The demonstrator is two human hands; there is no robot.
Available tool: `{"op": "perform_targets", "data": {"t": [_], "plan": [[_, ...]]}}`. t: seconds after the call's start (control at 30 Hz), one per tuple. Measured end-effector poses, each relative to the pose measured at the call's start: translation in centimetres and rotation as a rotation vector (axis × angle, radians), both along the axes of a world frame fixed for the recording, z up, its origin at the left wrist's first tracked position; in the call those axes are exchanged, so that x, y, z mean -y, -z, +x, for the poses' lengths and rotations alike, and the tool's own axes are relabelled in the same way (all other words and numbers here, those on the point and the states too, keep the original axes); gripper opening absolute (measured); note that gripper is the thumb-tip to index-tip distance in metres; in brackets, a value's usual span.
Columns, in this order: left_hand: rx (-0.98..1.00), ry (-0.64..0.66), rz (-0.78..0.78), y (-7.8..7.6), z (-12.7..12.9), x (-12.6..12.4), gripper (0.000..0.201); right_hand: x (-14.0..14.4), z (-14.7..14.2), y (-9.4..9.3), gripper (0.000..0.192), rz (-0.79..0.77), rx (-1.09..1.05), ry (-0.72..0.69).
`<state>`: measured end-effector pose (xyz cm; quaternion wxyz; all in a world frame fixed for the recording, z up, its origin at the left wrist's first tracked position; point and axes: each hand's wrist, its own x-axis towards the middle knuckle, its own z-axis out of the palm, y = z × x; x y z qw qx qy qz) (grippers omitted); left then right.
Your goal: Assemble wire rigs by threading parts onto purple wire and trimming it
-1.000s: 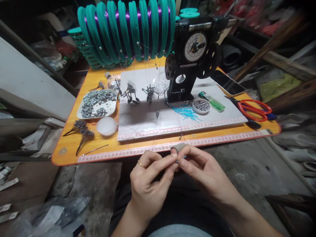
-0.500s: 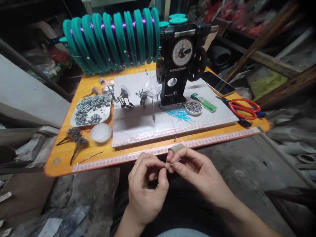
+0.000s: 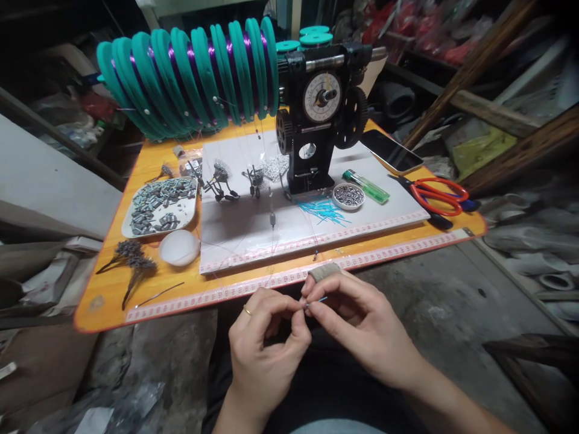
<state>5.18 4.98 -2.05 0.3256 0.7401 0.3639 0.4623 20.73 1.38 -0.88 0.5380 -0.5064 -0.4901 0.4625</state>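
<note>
**Both hands pinch a thin blue sliver in front of the orange table**

The left hand (image 3: 266, 349) has its thumb and forefinger closed together on something too small to make out, right at the tip of a thin blue sliver (image 3: 316, 299). A ring sits on one of its fingers. The right hand (image 3: 362, 325) meets it from the other side, thumb and forefinger clamped on the blue sliver, so the fingertips of both hands touch or nearly touch. A grey band (image 3: 324, 272) wraps one finger of the right hand.

Just beyond the fingers runs the near edge of the orange table (image 3: 149, 283), with a measuring tape strip along it. Farther out lies a white board (image 3: 253, 223). Past the right-hand fingers, on that board, lie a scatter of blue slivers (image 3: 323, 210) and a round tin of small metal beads (image 3: 348, 196), with a green lighter (image 3: 365, 185) beside it. Off to the right of these lie red-handled scissors (image 3: 441, 196) and a phone (image 3: 391, 150).

Beyond the left-hand fingers sit a white bowl (image 3: 180, 247) and a tray of grey metal pieces (image 3: 159, 204). Farthest off stand a black winding machine with a dial (image 3: 322, 120) and a row of teal spools (image 3: 190, 72) wound with purple line.
</note>
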Motion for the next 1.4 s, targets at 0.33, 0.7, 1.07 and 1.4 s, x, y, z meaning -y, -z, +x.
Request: {"op": "perform_targets", "data": {"t": [0.33, 0.7, 1.07, 1.4], "plan": [[-0.058, 0.006, 0.068, -0.2, 0.2, 0.3, 0.018, 0.1, 0.2, 0.1, 0.003, 0.091, 0.250, 0.011], [-0.010, 0.137, 0.216, 0.4, -0.2, -0.3, 0.040, -0.8, 1.5, -0.5, 0.007, -0.026, 0.086, -0.083], [0.045, -0.040, 0.092, 1.0, 0.5, -0.4, 0.018, -7.7, 11.7, -4.7, 0.019, 0.246, 1.360, 0.250], [0.168, -0.106, -0.107, 1.9, 0.6, -0.4, 0.014, -11.5, 12.4, -4.5, 0.011, 0.215, 1.493, 0.128]]}}
